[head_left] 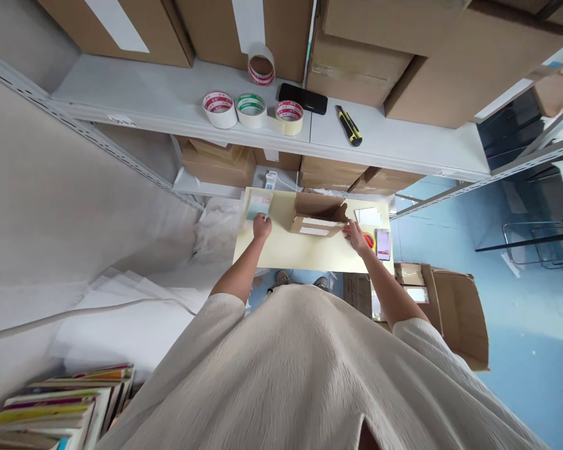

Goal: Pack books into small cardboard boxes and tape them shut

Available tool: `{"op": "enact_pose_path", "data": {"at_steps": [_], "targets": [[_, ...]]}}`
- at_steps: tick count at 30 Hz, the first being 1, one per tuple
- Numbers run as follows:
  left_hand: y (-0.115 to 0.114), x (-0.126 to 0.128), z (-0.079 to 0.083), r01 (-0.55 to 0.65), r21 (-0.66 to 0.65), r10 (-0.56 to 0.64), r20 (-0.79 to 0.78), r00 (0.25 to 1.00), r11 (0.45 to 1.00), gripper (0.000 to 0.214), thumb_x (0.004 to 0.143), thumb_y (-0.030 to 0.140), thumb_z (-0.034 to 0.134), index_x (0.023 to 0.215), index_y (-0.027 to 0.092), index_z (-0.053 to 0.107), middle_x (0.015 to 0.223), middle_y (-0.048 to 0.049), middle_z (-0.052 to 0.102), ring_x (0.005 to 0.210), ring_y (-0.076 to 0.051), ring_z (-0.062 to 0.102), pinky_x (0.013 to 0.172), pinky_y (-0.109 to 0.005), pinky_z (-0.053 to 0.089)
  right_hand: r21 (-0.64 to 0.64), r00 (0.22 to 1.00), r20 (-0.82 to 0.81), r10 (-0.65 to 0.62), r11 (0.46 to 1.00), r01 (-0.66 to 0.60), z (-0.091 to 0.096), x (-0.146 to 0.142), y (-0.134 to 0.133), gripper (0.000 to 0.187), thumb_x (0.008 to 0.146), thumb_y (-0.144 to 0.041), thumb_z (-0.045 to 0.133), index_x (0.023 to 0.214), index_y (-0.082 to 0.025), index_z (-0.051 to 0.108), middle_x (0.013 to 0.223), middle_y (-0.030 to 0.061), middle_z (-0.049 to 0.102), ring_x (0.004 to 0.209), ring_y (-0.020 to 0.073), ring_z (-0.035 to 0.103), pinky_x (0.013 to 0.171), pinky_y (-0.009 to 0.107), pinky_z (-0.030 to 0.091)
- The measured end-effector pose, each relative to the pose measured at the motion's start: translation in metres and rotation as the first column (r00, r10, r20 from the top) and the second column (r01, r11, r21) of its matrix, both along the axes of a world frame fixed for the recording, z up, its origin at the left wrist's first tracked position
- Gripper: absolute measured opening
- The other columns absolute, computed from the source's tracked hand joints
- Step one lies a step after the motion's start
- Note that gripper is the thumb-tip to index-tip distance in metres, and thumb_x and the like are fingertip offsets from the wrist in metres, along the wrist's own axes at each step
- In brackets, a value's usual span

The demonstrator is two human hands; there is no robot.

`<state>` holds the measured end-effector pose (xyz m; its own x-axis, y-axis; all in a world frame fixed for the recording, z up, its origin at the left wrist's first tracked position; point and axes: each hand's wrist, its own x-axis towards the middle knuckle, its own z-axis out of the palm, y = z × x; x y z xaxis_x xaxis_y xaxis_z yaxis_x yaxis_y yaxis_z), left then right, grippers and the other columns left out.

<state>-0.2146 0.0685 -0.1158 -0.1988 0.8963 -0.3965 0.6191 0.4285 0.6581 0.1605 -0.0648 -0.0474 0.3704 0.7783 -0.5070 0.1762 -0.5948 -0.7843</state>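
Observation:
A small open cardboard box (318,215) lies on a pale yellow table (304,253) below me. My right hand (355,236) grips the box's right edge, fingers curled on its flap. My left hand (261,226) is closed on the lower edge of a pale green and white booklet (259,205) at the table's left end. A red tape dispenser (369,239) sits just behind my right hand, partly hidden by it.
A phone (383,244) and white papers (368,216) lie at the table's right end. The shelf above holds several tape rolls (251,109), a black case (303,98) and a yellow utility knife (349,125). Large cartons fill the shelves. Books (60,406) are stacked lower left; an open carton (450,309) stands on the blue floor.

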Motion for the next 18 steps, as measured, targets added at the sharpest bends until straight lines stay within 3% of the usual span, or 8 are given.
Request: {"op": "enact_pose_path", "data": {"at_steps": [4, 8, 18], "targets": [[0.017, -0.036, -0.006, -0.092, -0.048, 0.083, -0.158, 0.984, 0.995, 0.045, 0.108, 0.018, 0.061, 0.152, 0.015, 0.071, 0.161, -0.0260, 0.070, 0.150, -0.039, 0.070, 0.126, -0.051, 0.057, 0.008, 0.998, -0.009, -0.059, 0.998, 0.059, -0.009, 0.011, -0.005, 0.080, 0.106, -0.089, 0.052, 0.160, -0.032, 0.068, 0.154, 0.0158, 0.077, 0.137, 0.0312, 0.077, 0.114, 0.045, 0.064], [0.037, -0.060, -0.013, -0.165, -0.082, 0.141, -0.243, 0.960, 0.983, 0.050, 0.109, 0.023, 0.071, 0.158, 0.020, 0.064, 0.166, -0.0269, 0.064, 0.155, -0.042, 0.066, 0.124, -0.057, 0.059, -0.012, 0.997, 0.019, -0.071, 0.997, 0.071, -0.012, 0.020, -0.013, 0.080, 0.104, -0.089, 0.054, 0.157, -0.031, 0.069, 0.155, 0.0169, 0.076, 0.136, 0.0340, 0.078, 0.114, 0.052, 0.065], [0.064, -0.076, -0.031, -0.171, -0.186, 0.123, -0.244, 0.962, 0.967, 0.079, 0.102, 0.032, 0.083, 0.170, 0.019, 0.045, 0.171, -0.0290, 0.062, 0.163, -0.044, 0.061, 0.132, -0.062, 0.050, -0.084, 0.994, 0.085, -0.072, 0.993, 0.080, -0.008, 0.017, -0.015, 0.073, 0.108, -0.084, 0.055, 0.157, -0.031, 0.066, 0.154, 0.0183, 0.076, 0.128, 0.0329, 0.082, 0.107, 0.051, 0.069]]}}
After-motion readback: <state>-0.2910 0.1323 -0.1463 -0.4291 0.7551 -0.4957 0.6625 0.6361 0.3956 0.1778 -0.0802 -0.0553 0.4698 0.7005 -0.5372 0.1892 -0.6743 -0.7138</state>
